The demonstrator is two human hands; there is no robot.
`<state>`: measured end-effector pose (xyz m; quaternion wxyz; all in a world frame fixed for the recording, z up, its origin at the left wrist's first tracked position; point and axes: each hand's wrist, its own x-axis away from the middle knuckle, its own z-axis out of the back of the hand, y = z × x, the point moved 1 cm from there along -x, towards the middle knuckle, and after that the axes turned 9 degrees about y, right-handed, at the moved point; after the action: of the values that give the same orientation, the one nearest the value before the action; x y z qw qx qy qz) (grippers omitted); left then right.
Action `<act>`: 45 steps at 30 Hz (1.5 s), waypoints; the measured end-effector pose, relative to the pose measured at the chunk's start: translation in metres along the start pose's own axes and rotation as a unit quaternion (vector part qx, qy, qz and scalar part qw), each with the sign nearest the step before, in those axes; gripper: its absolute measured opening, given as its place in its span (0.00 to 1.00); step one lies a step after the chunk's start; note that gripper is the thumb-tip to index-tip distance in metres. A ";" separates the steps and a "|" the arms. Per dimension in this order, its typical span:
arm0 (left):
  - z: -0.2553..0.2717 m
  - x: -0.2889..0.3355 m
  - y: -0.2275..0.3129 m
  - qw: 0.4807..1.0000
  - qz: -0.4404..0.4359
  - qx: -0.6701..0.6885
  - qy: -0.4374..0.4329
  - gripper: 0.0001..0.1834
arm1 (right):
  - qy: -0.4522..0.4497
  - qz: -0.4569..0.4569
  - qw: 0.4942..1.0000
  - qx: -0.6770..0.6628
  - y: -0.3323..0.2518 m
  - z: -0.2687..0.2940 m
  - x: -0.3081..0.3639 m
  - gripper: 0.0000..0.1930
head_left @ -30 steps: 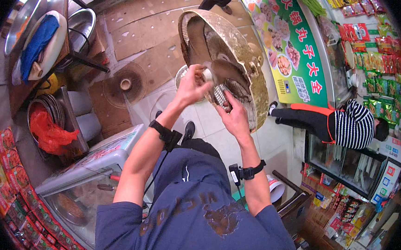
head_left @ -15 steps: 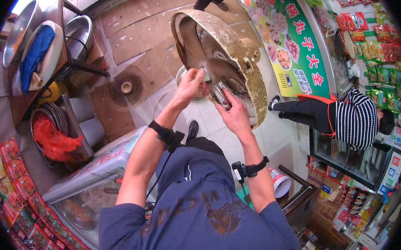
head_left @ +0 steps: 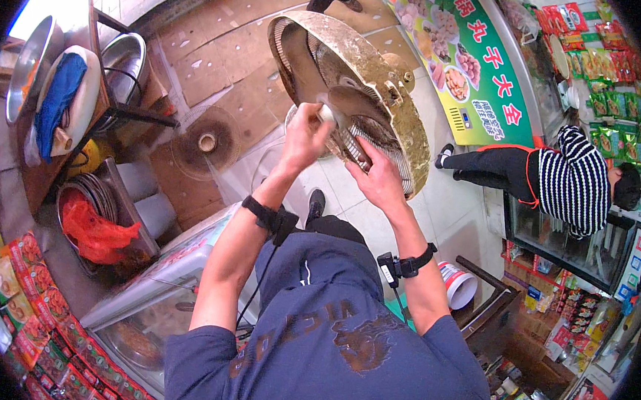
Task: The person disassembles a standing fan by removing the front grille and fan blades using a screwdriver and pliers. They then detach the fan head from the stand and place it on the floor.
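Note:
A large fan [head_left: 403, 128] with a grimy beige round housing stands tilted in front of me, its dusty dark blades and wire ribs showing inside. My left hand [head_left: 307, 140] is closed at the hub of the blades, fingertips pinching a small whitish piece [head_left: 326, 113] whose kind I cannot make out. With my right hand [head_left: 378, 178] I grip the near lower edge of the fan by its ribs, the thumb and a finger laid along them. Dark bands with small devices circle both my wrists.
A dusty round fan grille [head_left: 207, 142] lies on the cardboard-covered floor at left. Beyond it are metal basins [head_left: 124, 64] and a bin with a red net bag [head_left: 92, 228]. A glass-topped freezer [head_left: 134, 321] stands near left. At right, a person in a striped top [head_left: 571, 180] bends near shelves.
My left hand has turned slightly at the hub, and the whitish piece in its fingers shows differently. My right hand keeps its hold on the fan. The view has shifted slightly.

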<state>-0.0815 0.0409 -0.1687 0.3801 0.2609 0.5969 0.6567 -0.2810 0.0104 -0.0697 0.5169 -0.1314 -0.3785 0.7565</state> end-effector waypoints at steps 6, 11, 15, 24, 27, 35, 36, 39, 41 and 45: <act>0.002 0.004 -0.002 0.977 0.190 0.097 -0.008 0.29 | 0.066 0.053 0.996 -0.010 0.001 -0.007 0.006 0.34; 0.003 -0.001 0.005 0.997 0.066 0.028 -0.023 0.23 | -0.033 -0.005 0.999 -0.012 -0.002 0.003 -0.001 0.37; 0.010 0.004 0.009 0.986 -0.126 -0.109 0.004 0.25 | 0.047 0.021 0.998 -0.031 0.002 -0.005 -0.001 0.36; 0.000 -0.004 0.001 0.995 -0.083 -0.064 0.009 0.21 | 0.092 0.071 0.993 0.002 0.018 -0.013 0.002 0.40; 0.002 -0.003 0.001 0.991 -0.102 -0.084 0.028 0.24 | 0.071 0.028 0.997 0.005 0.019 -0.013 0.002 0.41; 0.004 -0.001 -0.001 0.987 -0.137 -0.081 -0.005 0.32 | 0.105 0.078 0.990 0.059 0.018 -0.011 -0.002 0.41; 0.003 0.001 0.000 0.993 -0.098 -0.058 0.010 0.31 | 0.085 0.048 0.994 0.048 0.017 -0.011 -0.003 0.41; 0.003 0.004 0.001 0.981 0.183 0.069 0.007 0.27 | 0.083 0.045 0.995 0.032 0.015 -0.010 -0.004 0.42; 0.002 -0.001 0.003 0.905 0.360 0.220 -0.051 0.27 | 0.086 0.055 0.993 0.057 0.014 -0.010 -0.004 0.42; 0.004 -0.007 0.007 0.999 0.015 0.030 0.015 0.22 | 0.084 0.028 0.995 0.036 0.016 -0.012 -0.004 0.42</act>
<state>-0.0760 0.0376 -0.1604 0.3533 0.2710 0.6184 0.6476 -0.2834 0.0092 -0.0897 0.5294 -0.1865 -0.3027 0.7702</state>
